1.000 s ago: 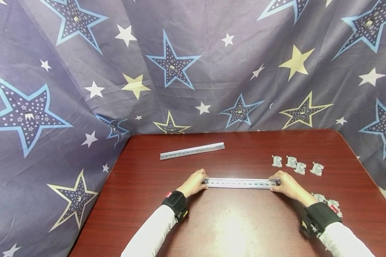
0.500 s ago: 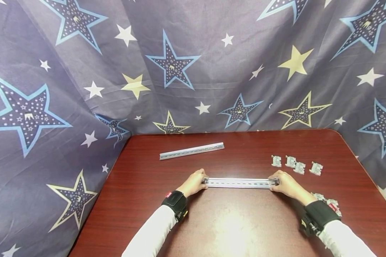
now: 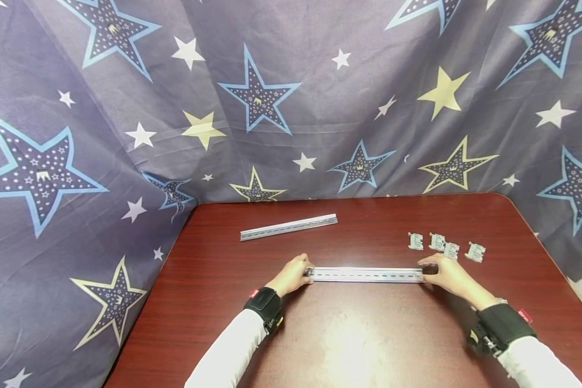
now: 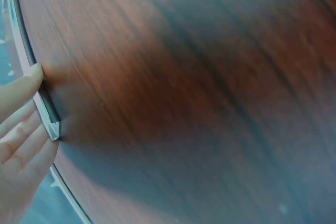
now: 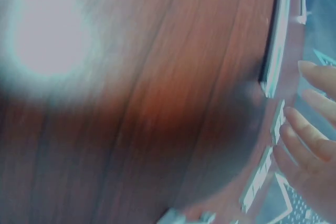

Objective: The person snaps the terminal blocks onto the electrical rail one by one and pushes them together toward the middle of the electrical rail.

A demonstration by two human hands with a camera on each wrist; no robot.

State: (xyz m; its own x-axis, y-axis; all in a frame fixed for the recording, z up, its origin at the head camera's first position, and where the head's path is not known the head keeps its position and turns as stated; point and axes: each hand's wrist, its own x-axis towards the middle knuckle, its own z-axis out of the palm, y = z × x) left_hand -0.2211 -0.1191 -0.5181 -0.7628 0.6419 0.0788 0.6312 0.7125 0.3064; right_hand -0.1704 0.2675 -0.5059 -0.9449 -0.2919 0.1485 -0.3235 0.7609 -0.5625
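Observation:
A slotted metal DIN rail (image 3: 366, 275) lies crosswise in front of me on the table. At its left end my left hand (image 3: 292, 276) pinches it; in the left wrist view the thumb lies on one side of the rail (image 4: 25, 51) and the fingers on the other. My right hand (image 3: 450, 277) is just beyond the rail's right end. In the right wrist view its fingers (image 5: 307, 124) are loosely extended, hold nothing, and stand apart from the rail end (image 5: 271, 80).
Another slotted DIN rail (image 3: 288, 227) lies slightly slanted farther back on the red-brown table (image 3: 213, 258). Several small pale terminal-block-like parts (image 3: 475, 251) are at the right, beyond my right hand; another is partly hidden by the wristband (image 3: 504, 326). A starry cloth (image 3: 310, 108) surrounds the table.
My right hand has let go of the rail's right end and moved a little to the right. The left hand keeps its pinch, and the rail stays put.

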